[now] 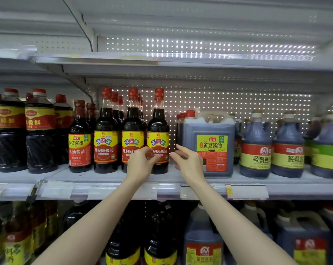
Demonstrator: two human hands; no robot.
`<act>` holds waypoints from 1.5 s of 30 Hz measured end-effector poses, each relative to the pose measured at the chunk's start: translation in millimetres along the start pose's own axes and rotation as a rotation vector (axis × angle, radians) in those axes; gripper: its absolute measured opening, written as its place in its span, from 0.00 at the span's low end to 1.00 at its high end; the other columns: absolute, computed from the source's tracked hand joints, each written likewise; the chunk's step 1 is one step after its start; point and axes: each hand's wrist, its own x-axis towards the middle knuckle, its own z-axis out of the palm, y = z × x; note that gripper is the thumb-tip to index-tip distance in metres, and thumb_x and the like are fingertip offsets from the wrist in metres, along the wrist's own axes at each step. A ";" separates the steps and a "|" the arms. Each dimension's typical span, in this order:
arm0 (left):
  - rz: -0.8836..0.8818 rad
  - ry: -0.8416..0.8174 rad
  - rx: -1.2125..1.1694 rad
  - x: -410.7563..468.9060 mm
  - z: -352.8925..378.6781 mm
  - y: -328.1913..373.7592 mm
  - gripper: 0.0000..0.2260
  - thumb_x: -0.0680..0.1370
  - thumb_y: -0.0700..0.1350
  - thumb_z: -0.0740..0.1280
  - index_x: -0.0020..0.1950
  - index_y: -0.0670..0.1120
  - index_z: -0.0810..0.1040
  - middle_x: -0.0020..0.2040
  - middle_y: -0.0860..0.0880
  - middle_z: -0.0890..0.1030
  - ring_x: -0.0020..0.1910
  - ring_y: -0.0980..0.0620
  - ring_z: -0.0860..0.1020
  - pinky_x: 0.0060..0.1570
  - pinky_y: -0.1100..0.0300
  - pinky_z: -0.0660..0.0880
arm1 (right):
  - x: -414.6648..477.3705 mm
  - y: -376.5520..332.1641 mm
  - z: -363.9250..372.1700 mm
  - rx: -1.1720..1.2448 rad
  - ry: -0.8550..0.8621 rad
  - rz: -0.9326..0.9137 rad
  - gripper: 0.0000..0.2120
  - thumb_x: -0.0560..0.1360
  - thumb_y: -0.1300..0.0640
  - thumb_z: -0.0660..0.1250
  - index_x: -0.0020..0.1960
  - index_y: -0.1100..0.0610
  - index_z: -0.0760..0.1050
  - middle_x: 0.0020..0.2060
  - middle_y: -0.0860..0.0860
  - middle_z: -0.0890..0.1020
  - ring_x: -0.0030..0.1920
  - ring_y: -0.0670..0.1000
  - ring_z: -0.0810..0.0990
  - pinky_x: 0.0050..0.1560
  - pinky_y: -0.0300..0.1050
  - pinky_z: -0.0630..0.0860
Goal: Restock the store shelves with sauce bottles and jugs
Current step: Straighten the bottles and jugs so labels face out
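The sauce bottle (158, 129) that the hands are working on stands upright at the front edge of the middle shelf (104, 177), last on the right in a row of three matching bottles. The left hand (140, 163) is raised in front of its lower label with the fingers curled toward the thumb. Whether the fingertips touch the glass or sit just short of it cannot be told. The right hand (189, 161) is beside it, fingers spread and relaxed, holding nothing, in the gap between this bottle and the square jug (209, 127). The two hands are close together but apart, one to each side of the bottle's base. That reads as nudging it into line with its neighbours, label forward, rather than lifting it.

The two matching bottles (105, 134) to its left also face label out and flush to the shelf edge, with more of their kind lined up behind them. Each carries a red sealed cap and dark sauce up into the neck, so they look full and unopened. The square jug, standing just right of the gap, is translucent with a moulded handle, and its dark fill reaches the shoulder. Small red-capped bottles (181, 116) show behind it.

Further out are a shorter bottle (79, 142) and big ribbed bottles (40, 131) to the left, and round jugs (256, 146) to the right. Below the price rail (247, 191) stand more jugs (202, 243).
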 end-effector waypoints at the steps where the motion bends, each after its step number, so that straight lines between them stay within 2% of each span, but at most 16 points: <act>1: 0.009 0.004 -0.024 -2.5 2.1 4.1 0.19 0.74 0.50 0.72 0.60 0.42 0.79 0.52 0.46 0.82 0.49 0.51 0.79 0.51 0.53 0.77 | -2.7 -0.9 -7.5 -0.002 0.005 -0.013 0.22 0.75 0.57 0.71 0.68 0.56 0.74 0.55 0.53 0.82 0.54 0.50 0.80 0.57 0.52 0.79; 5: 0.008 -0.021 -0.142 -14.0 14.6 24.6 0.18 0.73 0.48 0.74 0.60 0.42 0.79 0.49 0.47 0.83 0.49 0.51 0.79 0.53 0.57 0.76 | -9.4 1.4 -42.3 0.007 0.062 -0.051 0.19 0.74 0.57 0.71 0.65 0.58 0.76 0.47 0.46 0.81 0.52 0.48 0.81 0.56 0.50 0.79; 9: -0.034 -0.076 -0.217 -24.6 31.8 44.7 0.23 0.73 0.48 0.74 0.64 0.41 0.76 0.49 0.49 0.79 0.50 0.50 0.78 0.52 0.54 0.77 | -12.7 10.1 -80.7 -0.021 0.139 -0.083 0.14 0.74 0.57 0.72 0.59 0.58 0.80 0.42 0.43 0.82 0.45 0.44 0.82 0.52 0.49 0.81; 11: -0.056 -0.108 -0.227 -28.6 40.9 52.7 0.26 0.73 0.49 0.74 0.67 0.42 0.73 0.53 0.49 0.78 0.52 0.51 0.78 0.51 0.58 0.75 | -11.8 14.3 -99.3 -0.012 0.149 -0.066 0.14 0.74 0.56 0.72 0.58 0.57 0.80 0.44 0.45 0.82 0.48 0.48 0.82 0.53 0.52 0.81; 13: -0.077 -0.122 -0.237 -31.4 49.0 60.1 0.29 0.73 0.50 0.73 0.70 0.43 0.70 0.59 0.47 0.77 0.57 0.50 0.76 0.55 0.58 0.73 | -9.5 17.2 -115.7 -0.007 0.144 -0.061 0.16 0.74 0.55 0.72 0.61 0.56 0.78 0.46 0.46 0.81 0.49 0.48 0.81 0.52 0.51 0.81; 16: -0.112 -0.146 -0.265 -34.7 58.6 71.0 0.33 0.73 0.50 0.73 0.74 0.44 0.65 0.68 0.45 0.73 0.64 0.47 0.73 0.63 0.52 0.72 | -7.0 17.5 -134.8 -0.070 0.127 -0.066 0.21 0.75 0.54 0.71 0.66 0.57 0.73 0.50 0.47 0.78 0.50 0.45 0.77 0.46 0.36 0.75; 17: -0.121 -0.157 -0.274 -35.3 61.0 74.5 0.34 0.73 0.50 0.73 0.75 0.44 0.63 0.69 0.45 0.72 0.66 0.47 0.72 0.64 0.51 0.72 | -4.8 18.9 -139.5 -0.087 0.127 -0.064 0.23 0.75 0.54 0.71 0.67 0.57 0.71 0.53 0.49 0.78 0.52 0.46 0.76 0.46 0.34 0.73; 21: -0.142 -0.194 -0.298 -35.1 69.1 83.9 0.37 0.74 0.47 0.72 0.77 0.45 0.57 0.73 0.45 0.67 0.70 0.45 0.69 0.67 0.48 0.69 | 5.4 23.8 -151.5 -0.064 0.072 -0.026 0.32 0.74 0.52 0.71 0.75 0.54 0.62 0.67 0.53 0.72 0.62 0.51 0.74 0.56 0.45 0.74; 24: -0.152 -0.228 -0.350 -32.8 73.5 87.6 0.37 0.75 0.45 0.71 0.78 0.47 0.55 0.73 0.46 0.68 0.70 0.47 0.69 0.65 0.50 0.69 | 16.1 26.1 -157.4 -0.050 -0.022 0.008 0.36 0.75 0.52 0.70 0.77 0.51 0.56 0.71 0.53 0.69 0.69 0.54 0.70 0.65 0.53 0.73; 26: -0.150 -0.247 -0.370 -29.7 76.8 88.8 0.36 0.76 0.43 0.70 0.78 0.48 0.54 0.72 0.47 0.68 0.70 0.48 0.68 0.65 0.52 0.69 | 25.4 27.1 -161.5 -0.058 -0.082 0.025 0.38 0.75 0.51 0.70 0.78 0.50 0.52 0.73 0.53 0.67 0.71 0.54 0.67 0.67 0.57 0.70; 27: -0.151 -0.253 -0.372 -27.9 78.2 88.6 0.36 0.76 0.43 0.70 0.78 0.48 0.54 0.72 0.48 0.68 0.70 0.49 0.68 0.65 0.52 0.69 | 29.8 27.9 -162.9 -0.062 -0.117 0.037 0.39 0.75 0.50 0.69 0.78 0.49 0.51 0.74 0.53 0.66 0.72 0.54 0.67 0.68 0.56 0.70; 30: -0.160 -0.276 -0.387 -23.2 81.2 83.5 0.35 0.76 0.42 0.70 0.78 0.51 0.55 0.70 0.48 0.70 0.69 0.49 0.68 0.66 0.49 0.69 | 37.4 32.0 -163.4 -0.067 -0.211 0.041 0.38 0.77 0.51 0.67 0.79 0.48 0.47 0.73 0.50 0.67 0.70 0.52 0.69 0.64 0.46 0.71; 33: -0.160 -0.305 -0.407 -19.8 82.7 77.5 0.35 0.75 0.42 0.71 0.77 0.54 0.56 0.68 0.49 0.73 0.67 0.49 0.71 0.65 0.46 0.71 | 41.1 40.7 -161.1 -0.073 -0.224 0.033 0.37 0.78 0.52 0.65 0.79 0.47 0.47 0.72 0.50 0.68 0.69 0.52 0.71 0.62 0.46 0.71; 37: -0.149 -0.324 -0.426 -14.3 83.4 71.8 0.36 0.75 0.42 0.71 0.77 0.54 0.56 0.67 0.49 0.74 0.64 0.51 0.73 0.63 0.50 0.74 | 44.5 47.0 -159.7 -0.021 -0.226 0.028 0.34 0.79 0.54 0.65 0.78 0.46 0.51 0.71 0.50 0.70 0.68 0.52 0.71 0.55 0.40 0.71; 40: -0.157 -0.321 -0.437 -11.4 85.9 66.9 0.36 0.75 0.42 0.71 0.78 0.55 0.56 0.67 0.49 0.74 0.65 0.49 0.73 0.64 0.46 0.73 | 48.2 50.3 -158.1 -0.016 -0.217 0.020 0.34 0.78 0.54 0.65 0.78 0.46 0.51 0.71 0.50 0.70 0.68 0.51 0.71 0.56 0.40 0.71; 45: -0.161 -0.331 -0.453 -6.1 89.7 61.5 0.35 0.75 0.42 0.71 0.77 0.54 0.57 0.65 0.48 0.75 0.64 0.48 0.74 0.62 0.45 0.75 | 53.7 56.0 -154.8 -0.020 -0.217 0.003 0.33 0.79 0.56 0.65 0.78 0.47 0.52 0.71 0.49 0.70 0.68 0.51 0.71 0.55 0.38 0.71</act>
